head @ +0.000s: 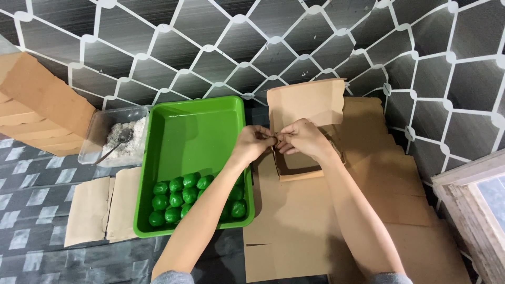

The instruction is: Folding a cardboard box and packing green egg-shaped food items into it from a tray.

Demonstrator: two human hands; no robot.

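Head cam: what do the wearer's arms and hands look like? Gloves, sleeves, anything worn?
Left hand and right hand are bare: no gloves, and no rings or watch visible. Forearms are uncovered; grey sleeves show only at the bottom edge of the frame.

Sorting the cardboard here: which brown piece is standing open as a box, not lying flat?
The brown box under both hands, beside the green tray; the others lie flat.

A bright green tray (194, 131) holds glossy green balls (179, 200). The open box (305, 126) and flat sheets (315, 226) are plain tan cardboard. The wall (210, 47) is dark grey with a white lattice pattern. The clear tub (113, 134) holds what looks like white powder.
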